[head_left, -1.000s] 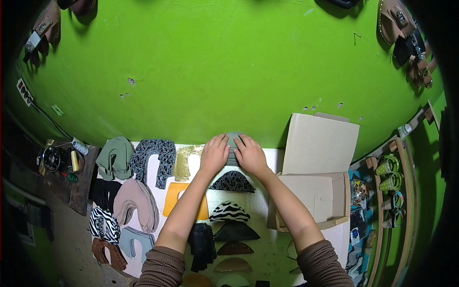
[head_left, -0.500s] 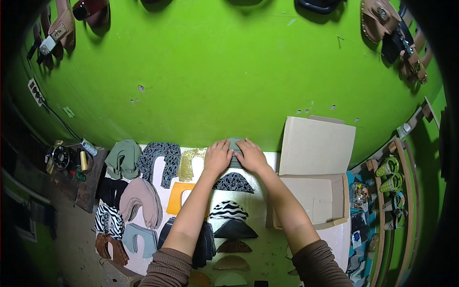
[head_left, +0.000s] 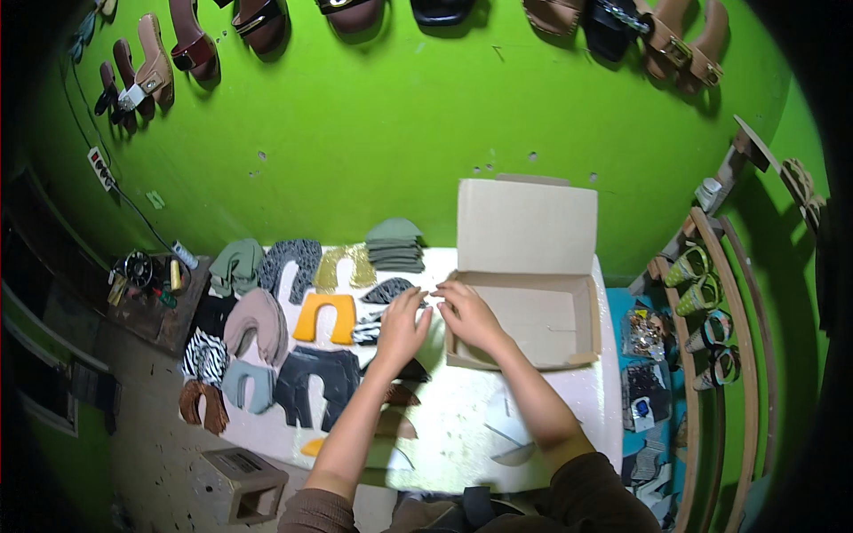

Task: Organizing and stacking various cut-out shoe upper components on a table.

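Observation:
Above the white table (head_left: pixel 453 444), my left hand (head_left: pixel 402 334) is beside a dark patterned half-moon piece (head_left: pixel 384 290), its fingers reaching across the right end. My right hand (head_left: pixel 471 318) hovers by the left edge of an open cardboard box (head_left: pixel 579 357). Both hands look empty, fingers loosely stretched and bent, fingertips close together. Against the wall sits a pile of green half-moon pieces (head_left: pixel 394 252), apart from both hands. A zebra-striped piece (head_left: pixel 366 330) is partly covered by my left hand. More half-moon pieces lie under my left forearm, partly hidden.
Stacks of arch-shaped pieces fill the left side, among them yellow (head_left: pixel 313 306), pink (head_left: pixel 240 327) and black (head_left: pixel 291 384) ones. Sandals (head_left: pixel 195 55) hang on the green wall. At right stands a wooden rack (head_left: pixel 711 244) with sandals. A stool (head_left: pixel 240 484) is on the floor.
Both hands have let go of the green pile and come nearer to me, over the patterned piece. The view has shifted, showing more of the table's near side.

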